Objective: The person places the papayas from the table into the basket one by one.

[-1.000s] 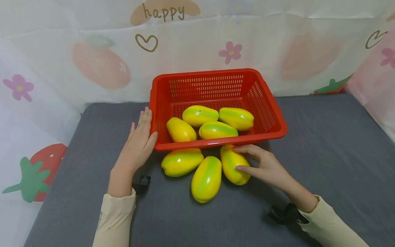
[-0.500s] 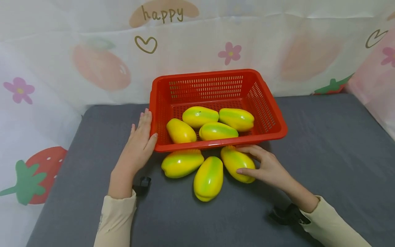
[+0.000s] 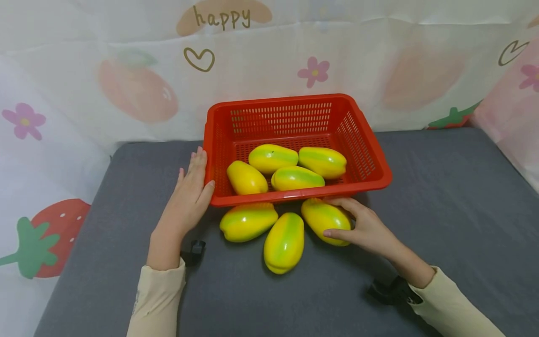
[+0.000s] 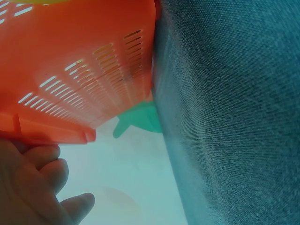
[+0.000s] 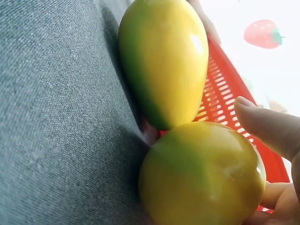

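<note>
My left hand (image 3: 185, 199) rests with straight fingers along the left side of a red plastic basket (image 3: 370, 159); in the left wrist view its fingertips are right at the basket's rim (image 4: 51, 136). Below the front rim, my right hand (image 3: 366, 227) grips a yellow-green papaya (image 3: 324, 220), thumb on the near side and fingers round the far side. Two more papayas lie beside it on the cloth, one in the middle (image 3: 284, 243) and one at the left (image 3: 248, 222). The right wrist view shows the gripped papaya (image 5: 201, 173) close against another papaya (image 5: 164, 61).
Inside the basket lie several papayas, among them one at the left (image 3: 247, 178) and one at the right (image 3: 322, 162). A grey cloth (image 3: 294, 309) covers the table. Behind stands a printed white curtain (image 3: 269, 56).
The gripped papaya has turned, its near end swinging right toward my right palm. The middle papaya has shifted slightly right. My left hand and the basket stay in place.
</note>
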